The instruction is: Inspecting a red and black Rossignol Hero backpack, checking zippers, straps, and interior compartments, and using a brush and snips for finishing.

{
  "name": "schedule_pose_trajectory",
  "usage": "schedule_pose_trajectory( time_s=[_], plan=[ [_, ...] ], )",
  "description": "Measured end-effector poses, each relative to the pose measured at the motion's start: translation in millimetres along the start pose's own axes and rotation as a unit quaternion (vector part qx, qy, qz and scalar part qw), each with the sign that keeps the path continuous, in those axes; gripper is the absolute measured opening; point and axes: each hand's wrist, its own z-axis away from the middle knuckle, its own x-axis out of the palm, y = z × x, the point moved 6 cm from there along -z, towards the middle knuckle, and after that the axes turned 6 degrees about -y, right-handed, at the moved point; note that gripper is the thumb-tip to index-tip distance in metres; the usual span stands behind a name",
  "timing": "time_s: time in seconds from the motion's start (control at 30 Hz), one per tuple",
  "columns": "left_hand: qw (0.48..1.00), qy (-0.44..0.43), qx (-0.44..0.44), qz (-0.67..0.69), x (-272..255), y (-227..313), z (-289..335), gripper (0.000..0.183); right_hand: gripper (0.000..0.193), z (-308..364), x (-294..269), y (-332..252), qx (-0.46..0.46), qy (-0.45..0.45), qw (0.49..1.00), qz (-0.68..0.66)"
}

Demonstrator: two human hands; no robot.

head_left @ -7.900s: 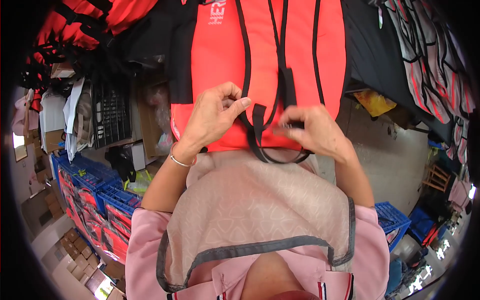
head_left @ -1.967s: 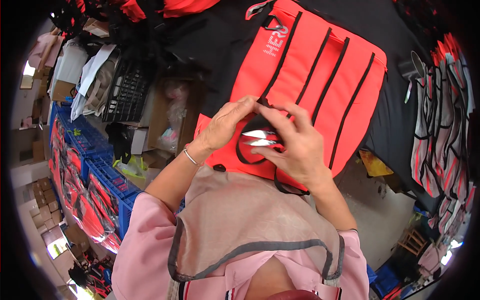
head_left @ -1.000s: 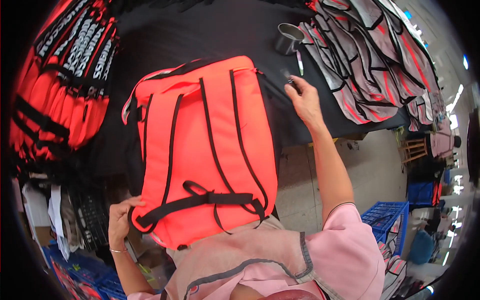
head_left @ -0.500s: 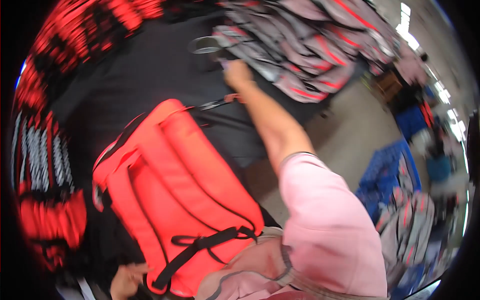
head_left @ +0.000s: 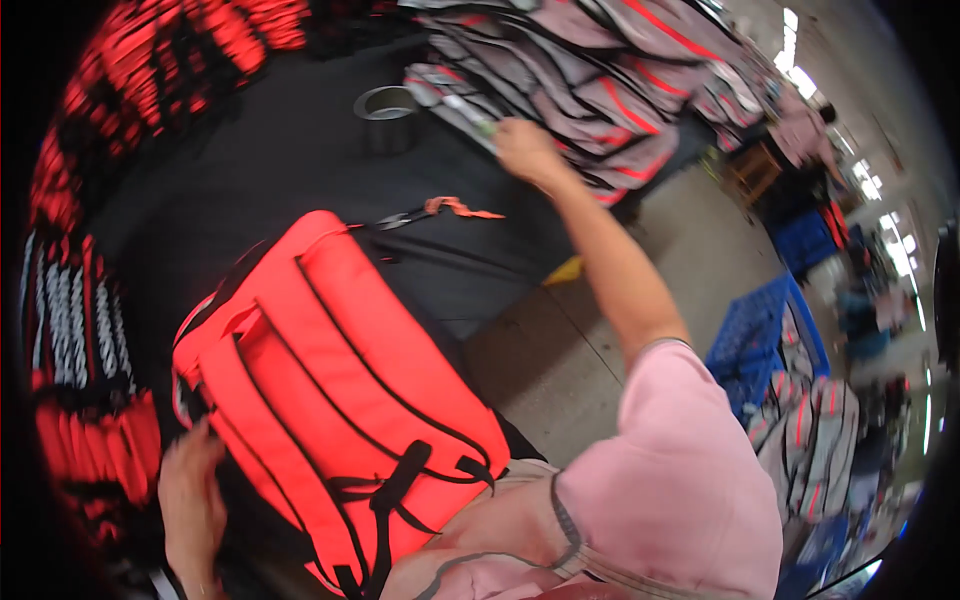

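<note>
A bright coral-red backpack [head_left: 330,380] lies aslant against my body, its straps and black webbing facing up. By its left edge is my left hand [head_left: 194,485], blurred, so its finger positions and any contact are unclear. My right hand [head_left: 528,152] is stretched out to the far side, fingers closed around something small and pale that I cannot make out, beside the pile of grey and pink bags [head_left: 590,90]. Between backpack and right hand, thread snips [head_left: 398,219] lie on the black table surface [head_left: 250,150], an orange strip [head_left: 455,207] tied to them.
A dark, open-topped round container [head_left: 388,132] stands near the grey pile. Red-and-black goods [head_left: 190,60] are stacked along the far left, with more red pieces [head_left: 100,450] at the left. On the right are a blue crate [head_left: 750,335], grey bags [head_left: 815,440] and a distant person [head_left: 805,130].
My right hand has moved right, away from the round container, uncovering the orange strip. My left hand has moved up along the backpack's left edge. The backpack appears slightly lower left.
</note>
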Motion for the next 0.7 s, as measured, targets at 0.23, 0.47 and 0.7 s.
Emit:
schedule_pose_trajectory(
  time_s=[0.23,0.47,0.7],
  plan=[
    [0.986,0.152,-0.018,0.064,35,38,-130,0.072,0.027,-29,-64,-44,-0.073,0.085,0.992,-0.066],
    [0.992,0.117,-0.049,-0.018,118,63,-125,0.079,0.014,-108,-39,-102,-0.117,0.075,0.965,0.220],
    [0.989,0.133,-0.048,0.039,127,57,-123,0.073,0.018,-147,15,-110,-0.110,-0.083,0.954,0.266]
  ],
)
